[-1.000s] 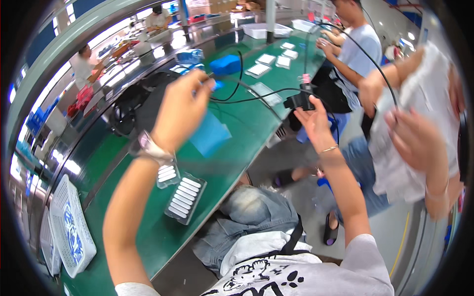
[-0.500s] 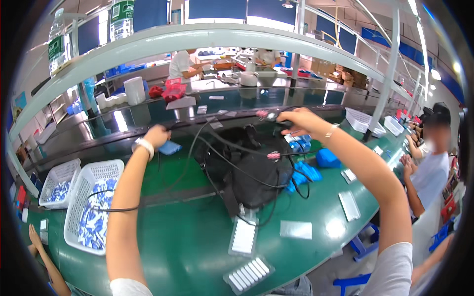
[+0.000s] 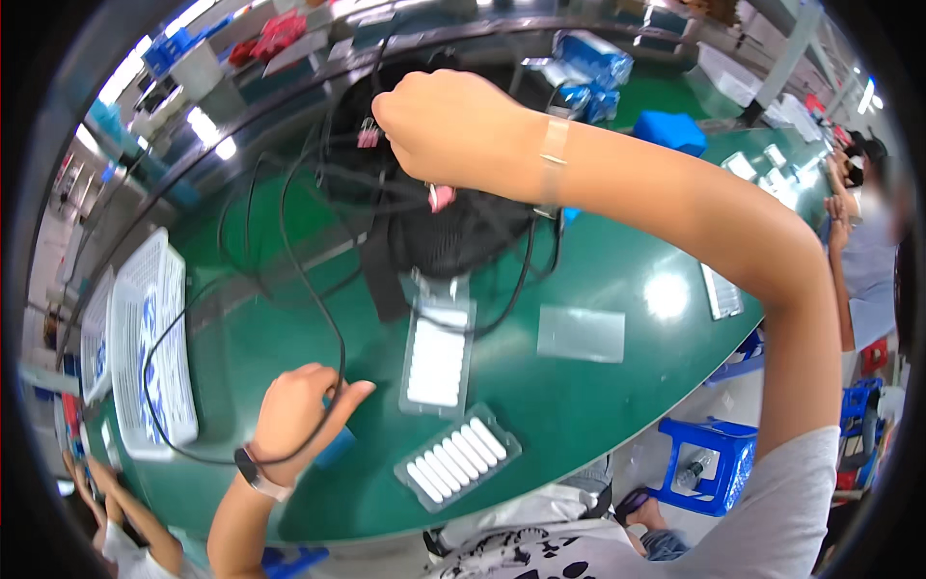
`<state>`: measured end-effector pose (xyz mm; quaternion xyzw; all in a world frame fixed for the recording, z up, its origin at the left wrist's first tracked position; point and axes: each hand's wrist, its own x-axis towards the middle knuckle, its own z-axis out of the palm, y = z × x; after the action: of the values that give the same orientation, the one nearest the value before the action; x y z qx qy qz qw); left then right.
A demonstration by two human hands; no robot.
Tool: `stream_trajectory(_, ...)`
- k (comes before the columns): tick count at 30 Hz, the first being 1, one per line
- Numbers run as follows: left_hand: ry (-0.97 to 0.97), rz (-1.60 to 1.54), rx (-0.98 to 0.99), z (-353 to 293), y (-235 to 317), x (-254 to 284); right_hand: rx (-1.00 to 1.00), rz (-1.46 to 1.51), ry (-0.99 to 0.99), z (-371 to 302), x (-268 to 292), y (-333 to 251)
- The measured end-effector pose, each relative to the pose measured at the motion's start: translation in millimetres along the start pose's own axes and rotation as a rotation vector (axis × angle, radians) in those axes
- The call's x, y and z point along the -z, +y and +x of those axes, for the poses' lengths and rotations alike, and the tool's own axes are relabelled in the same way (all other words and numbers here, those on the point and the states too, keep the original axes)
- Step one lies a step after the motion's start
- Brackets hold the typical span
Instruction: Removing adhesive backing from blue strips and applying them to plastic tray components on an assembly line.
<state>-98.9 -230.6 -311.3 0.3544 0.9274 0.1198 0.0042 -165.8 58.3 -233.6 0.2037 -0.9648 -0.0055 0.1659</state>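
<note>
My left hand (image 3: 304,415) is low on the left over the green table, fingers curled and thumb out. A flat blue piece (image 3: 335,448) shows beneath it, partly hidden by the palm. A black cable (image 3: 323,314) loops across this hand and wrist. My right hand (image 3: 449,125) is closed above a black bag (image 3: 453,232), back of the hand up; its fingertips are hidden. Black cables with a pink clip (image 3: 368,133) and another pink piece (image 3: 441,198) hang beside and below it. I cannot make out what the fist holds.
White baskets (image 3: 154,357) with blue-and-white pieces stand at left. Trays of white sticks (image 3: 458,458) and a clear sheet (image 3: 581,334) lie in front. Blue packets (image 3: 593,63) and a blue box (image 3: 670,133) are behind. Other people sit at both sides; a blue stool (image 3: 709,463) is at right.
My left hand has come down toward the near table edge with the blue piece. My right hand has moved left, over the bag. The cables have shifted and the head view tilts further down.
</note>
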Motion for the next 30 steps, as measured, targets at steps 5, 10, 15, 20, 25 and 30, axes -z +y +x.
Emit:
stream_trajectory(5,-0.620,-1.831,0.017,-49,6,6,0.666,0.258,0.237,-139,-3,-67)
stream_trajectory(10,-0.044,-1.331,0.383,-65,39,-11,0.338,0.520,-0.148,-221,-53,-117)
stream_trajectory(15,0.211,-0.022,0.183,-7,90,-58,0.287,0.544,-0.063,-218,-68,-143)
stream_trajectory(20,0.064,-0.014,0.185,1,90,-57,0.225,0.527,0.128,-246,-81,-143)
stream_trajectory(25,-0.042,0.041,0.013,-38,65,-36,0.064,0.565,-0.060,-292,-47,-107)
stream_trajectory(30,-0.155,-0.024,-0.057,-40,101,-38,-0.155,0.414,-0.132,-326,-31,-56)
